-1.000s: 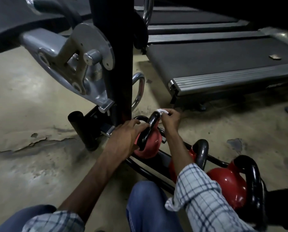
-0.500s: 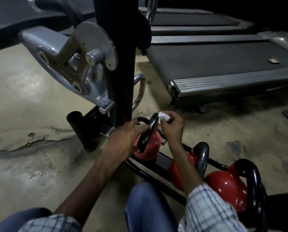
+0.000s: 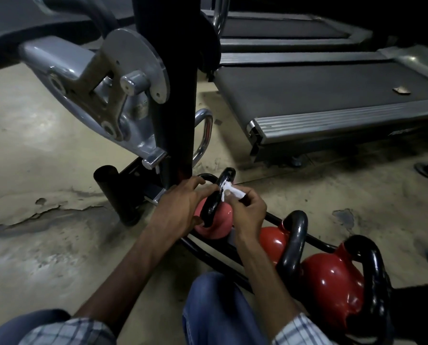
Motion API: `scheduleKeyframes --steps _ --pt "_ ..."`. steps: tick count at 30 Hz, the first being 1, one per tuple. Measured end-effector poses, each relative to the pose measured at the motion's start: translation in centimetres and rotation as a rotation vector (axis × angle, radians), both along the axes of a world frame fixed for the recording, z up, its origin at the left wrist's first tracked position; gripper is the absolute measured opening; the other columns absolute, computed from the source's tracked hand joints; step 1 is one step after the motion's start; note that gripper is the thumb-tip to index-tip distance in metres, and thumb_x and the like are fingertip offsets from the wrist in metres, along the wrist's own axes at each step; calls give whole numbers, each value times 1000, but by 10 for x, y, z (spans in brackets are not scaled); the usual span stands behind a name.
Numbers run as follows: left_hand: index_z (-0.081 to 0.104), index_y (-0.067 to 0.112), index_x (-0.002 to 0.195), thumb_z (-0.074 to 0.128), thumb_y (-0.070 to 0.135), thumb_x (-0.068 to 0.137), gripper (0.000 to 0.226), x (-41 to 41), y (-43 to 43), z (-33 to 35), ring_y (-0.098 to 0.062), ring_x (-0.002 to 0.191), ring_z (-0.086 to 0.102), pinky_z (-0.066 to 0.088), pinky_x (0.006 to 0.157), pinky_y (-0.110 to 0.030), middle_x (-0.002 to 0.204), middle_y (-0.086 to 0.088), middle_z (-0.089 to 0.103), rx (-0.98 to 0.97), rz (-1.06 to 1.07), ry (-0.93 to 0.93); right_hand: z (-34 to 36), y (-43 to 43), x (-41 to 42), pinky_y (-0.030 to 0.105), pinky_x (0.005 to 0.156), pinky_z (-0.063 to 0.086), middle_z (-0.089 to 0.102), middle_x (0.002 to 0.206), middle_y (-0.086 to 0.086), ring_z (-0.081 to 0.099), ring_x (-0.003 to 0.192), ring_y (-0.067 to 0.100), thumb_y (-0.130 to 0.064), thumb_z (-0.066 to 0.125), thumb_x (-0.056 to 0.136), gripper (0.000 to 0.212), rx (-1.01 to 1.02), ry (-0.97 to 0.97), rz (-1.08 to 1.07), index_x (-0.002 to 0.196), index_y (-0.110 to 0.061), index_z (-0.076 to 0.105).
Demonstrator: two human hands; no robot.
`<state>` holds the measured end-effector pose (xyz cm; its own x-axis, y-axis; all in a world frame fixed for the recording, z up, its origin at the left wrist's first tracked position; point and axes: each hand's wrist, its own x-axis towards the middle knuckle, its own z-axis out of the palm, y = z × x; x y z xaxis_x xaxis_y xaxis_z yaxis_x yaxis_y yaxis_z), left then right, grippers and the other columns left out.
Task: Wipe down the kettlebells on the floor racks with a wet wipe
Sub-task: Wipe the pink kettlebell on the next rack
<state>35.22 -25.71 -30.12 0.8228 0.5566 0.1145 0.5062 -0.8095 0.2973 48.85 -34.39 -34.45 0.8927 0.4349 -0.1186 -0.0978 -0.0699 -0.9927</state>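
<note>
We see 3 kettlebells sitting in a row on a low black rack (image 3: pixel 209 255) on the concrete floor (image 3: pixel 46 170). The left hand (image 3: pixel 180 207) grips the black handle (image 3: pixel 215 197) of the pink kettlebell (image 3: pixel 216 226), the one at the far end of the row. Its fingers curl over the top of the handle and its thumb rests lower down, near the ball. The right hand (image 3: pixel 249 212) pinches a small white wipe (image 3: pixel 232 191) between thumb and fingertips. The wipe is pressed against the upper right side of that same handle, which looks shiny there.

Just beside the pink one, partly hidden by the right forearm, stands a red kettlebell (image 3: pixel 272 241) with a black handle. A bigger red kettlebell (image 3: pixel 329 280) sits next to it at the near end of the rack.

A black post (image 3: pixel 175 95) of a gym machine rises right behind the hands, with grey metal parts fixed to its left side. A treadmill (image 3: pixel 332 95) lies beyond, to the right. Checked sleeves and blue jeans (image 3: pixel 217 310) fill the lower edge of the view.
</note>
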Motion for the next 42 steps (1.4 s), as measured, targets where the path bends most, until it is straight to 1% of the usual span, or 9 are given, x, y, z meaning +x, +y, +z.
scheduleKeyframes --steps 6,12,16,19,24,29,35,39,42 --pt "39 45 147 90 28 63 99 -3 -2 1 -21 130 49 47 96 -38 148 6 43 -9 -1 -12 3 6 0 34 74 57 75 88 9 71 80 18 -2 76 83 10 3 -63 -56 89 -8 71" --pt "34 30 153 89 36 63 106 -4 -2 1 -21 128 50 47 96 -36 147 4 44 41 54 -39 23 -24 -33 13 71 50 65 85 -10 65 80 2 4 75 79 29 -67 -496 243 79 -24 68" --pt "30 28 154 91 42 63 110 -6 -8 6 -19 132 45 44 100 -35 150 5 41 50 83 -33 41 32 32 11 63 42 67 74 -8 59 65 -14 -4 73 82 14 -207 -525 211 78 -18 73" --pt "29 27 154 90 44 62 112 -6 -8 6 -19 131 47 44 100 -34 149 5 42 65 98 -27 49 55 61 17 51 38 65 60 11 51 49 -2 -10 70 81 18 -368 -629 285 64 -5 67" --pt "30 25 152 91 46 60 112 -8 -5 1 -20 127 50 45 98 -34 145 3 47 59 109 -39 61 21 27 26 51 41 65 58 3 57 52 12 -13 72 78 20 -390 -1004 675 59 -8 67" --pt "27 24 152 90 48 61 113 -9 -4 -1 -20 129 49 44 102 -36 147 3 45 63 108 -23 72 72 88 42 61 55 67 67 19 65 64 32 -18 73 80 21 -612 -810 628 66 -3 69" --pt "33 21 150 87 53 61 109 -9 1 -4 -23 126 51 43 101 -38 143 0 49 47 125 -5 96 68 47 27 48 36 54 55 1 48 50 14 -15 70 76 32 -767 -975 1191 50 -26 53" --pt "32 20 152 85 53 66 106 -8 -4 -2 -22 131 47 38 105 -38 147 -1 45 81 134 31 97 113 77 29 58 42 61 71 10 54 65 20 -20 69 84 19 -1102 -973 1004 76 -2 70" --pt "31 20 152 84 53 68 105 -9 -3 -3 -22 132 47 38 106 -37 148 -1 44 83 129 39 93 131 83 28 57 45 63 70 4 57 62 17 -22 71 82 14 -1276 -843 992 83 -7 71"
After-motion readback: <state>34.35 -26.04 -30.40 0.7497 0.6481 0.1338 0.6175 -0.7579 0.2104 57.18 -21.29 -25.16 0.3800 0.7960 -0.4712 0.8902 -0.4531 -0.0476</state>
